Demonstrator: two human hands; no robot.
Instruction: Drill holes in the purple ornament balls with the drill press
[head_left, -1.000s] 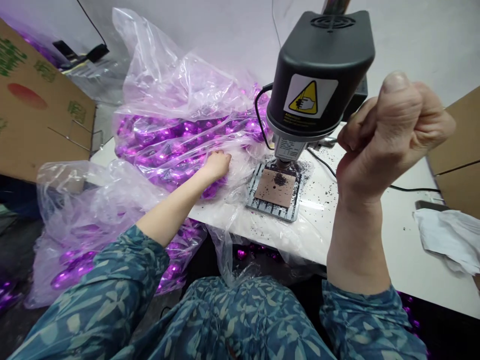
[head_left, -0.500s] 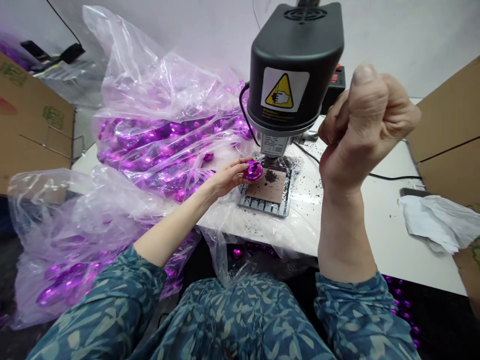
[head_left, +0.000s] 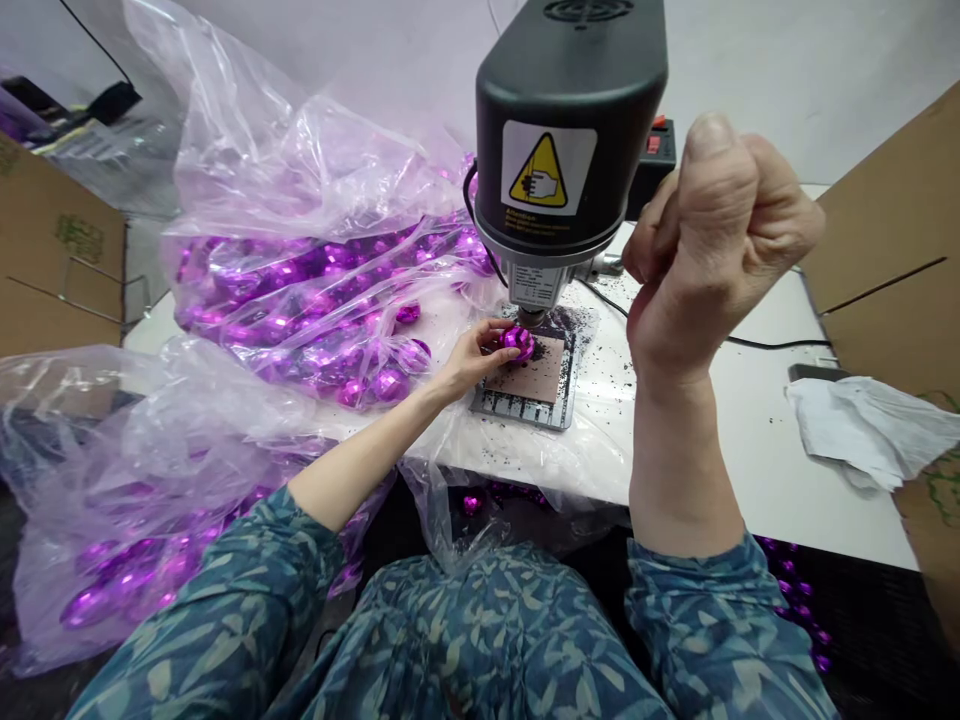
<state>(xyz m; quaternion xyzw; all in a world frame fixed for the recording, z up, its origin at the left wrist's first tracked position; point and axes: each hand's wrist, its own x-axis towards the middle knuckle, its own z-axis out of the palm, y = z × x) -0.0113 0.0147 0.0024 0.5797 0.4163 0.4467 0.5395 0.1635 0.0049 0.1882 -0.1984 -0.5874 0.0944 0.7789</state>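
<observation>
The left hand (head_left: pixel 471 362) pinches a faceted purple ball (head_left: pixel 519 344) in its fingers, over the brown board (head_left: pixel 541 378) under the drill press (head_left: pixel 566 110); the right hand (head_left: pixel 716 235) is a closed fist (around what, if anything, I cannot tell).

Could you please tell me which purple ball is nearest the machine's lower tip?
The purple ball in the left hand, over the brown board; no other shows there.

Loose teal-blue sleeves (head_left: pixel 225 590), pale leaf-patterned — a matching garment (head_left: pixel 517 630) between them — and bare hands (head_left: pixel 716 240).
</observation>
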